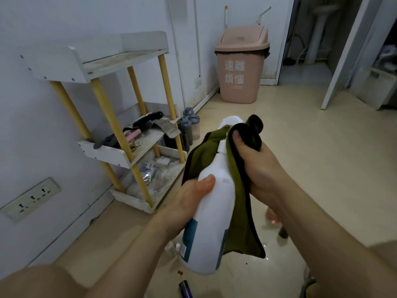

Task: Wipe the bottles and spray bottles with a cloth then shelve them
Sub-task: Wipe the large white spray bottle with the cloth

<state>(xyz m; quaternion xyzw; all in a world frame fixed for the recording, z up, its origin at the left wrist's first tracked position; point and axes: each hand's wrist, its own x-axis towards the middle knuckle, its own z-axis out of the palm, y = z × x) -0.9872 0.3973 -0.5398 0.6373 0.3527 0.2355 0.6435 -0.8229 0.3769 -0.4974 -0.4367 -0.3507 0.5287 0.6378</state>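
Your white plastic spray bottle with a teal label lies tilted in your left hand, nozzle end pointing away. The olive-green cloth with black edging, bunched in your right hand, wraps the bottle's neck and hangs down its right side.

- The shelf's top tier is bare, open from above and from its long side; raised boards close two edges.
- The middle tier is crowded with dark clutter.
- The bottom tier is strewn with foil packets.
- Yellow posts narrow each opening.
- Grey bottles stand just beside the far post.
- Open floor runs to the pink bin.
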